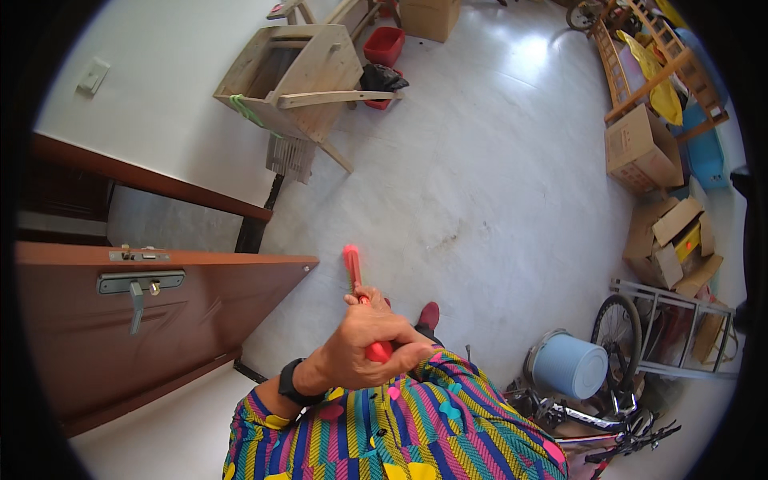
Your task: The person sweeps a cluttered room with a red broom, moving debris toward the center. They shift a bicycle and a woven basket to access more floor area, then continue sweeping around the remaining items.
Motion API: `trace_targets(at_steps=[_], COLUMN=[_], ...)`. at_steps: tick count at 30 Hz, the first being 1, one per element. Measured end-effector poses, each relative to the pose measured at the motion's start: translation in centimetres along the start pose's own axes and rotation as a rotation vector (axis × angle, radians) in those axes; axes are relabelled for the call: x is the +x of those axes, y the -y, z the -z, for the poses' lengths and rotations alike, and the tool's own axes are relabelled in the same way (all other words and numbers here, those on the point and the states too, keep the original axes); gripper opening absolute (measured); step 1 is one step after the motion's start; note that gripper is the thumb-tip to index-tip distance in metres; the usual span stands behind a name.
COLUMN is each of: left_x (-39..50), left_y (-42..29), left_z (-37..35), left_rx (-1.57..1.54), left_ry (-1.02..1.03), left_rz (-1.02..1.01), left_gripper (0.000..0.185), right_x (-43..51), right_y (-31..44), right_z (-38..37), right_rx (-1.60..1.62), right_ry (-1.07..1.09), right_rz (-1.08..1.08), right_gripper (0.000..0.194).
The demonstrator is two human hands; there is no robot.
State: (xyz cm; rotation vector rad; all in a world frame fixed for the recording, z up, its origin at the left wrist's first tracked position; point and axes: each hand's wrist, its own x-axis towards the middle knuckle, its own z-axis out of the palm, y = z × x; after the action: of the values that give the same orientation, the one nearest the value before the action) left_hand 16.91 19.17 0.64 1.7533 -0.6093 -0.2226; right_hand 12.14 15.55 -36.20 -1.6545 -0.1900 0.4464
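Both of my hands are wrapped around the red handle [379, 352] of a long-handled tool, apparently a broom. My left hand [375, 339], with a black watch on its wrist, grips the top end close to my chest. Lower on the shaft is my right hand [373, 295], mostly hidden behind the left. The tool's pinkish-red head [352, 259] points away from me, just above or on the grey floor [480, 180]; contact cannot be made out. A dark red shoe [429, 314] shows to the right of the handle.
A brown door [180, 324] stands ajar on the left. Beyond it are a wooden box on legs [327, 72] and a red plastic tub [384, 47]. Cardboard boxes [639, 150], a blue bucket [570, 366] and a bicycle [591, 420] line the right side.
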Motion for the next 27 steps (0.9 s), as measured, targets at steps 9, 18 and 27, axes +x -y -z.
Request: trace_targets(at_steps=[9,18,27], left_x=[3.5,4.4,5.8], left_y=[-2.5,-5.7,-3.7], left_z=[-2.4,-6.5,-9.0], left_rx=[-0.171,-0.089,-0.146], left_ry=[-0.143,-0.305,-0.238], left_rz=[-0.097,-0.038,0.000], left_gripper=[0.036,0.037,0.015], right_x=[1.6,-0.8,-1.2], right_y=[4.0,5.5,3.7], right_z=[12.3,13.4,21.7], right_rx=[-0.341,-0.153,-0.378], right_ry=[-0.134,0.147,0.165], right_rz=[0.009,0.081,0.181], right_gripper=[0.039,0.030,0.025])
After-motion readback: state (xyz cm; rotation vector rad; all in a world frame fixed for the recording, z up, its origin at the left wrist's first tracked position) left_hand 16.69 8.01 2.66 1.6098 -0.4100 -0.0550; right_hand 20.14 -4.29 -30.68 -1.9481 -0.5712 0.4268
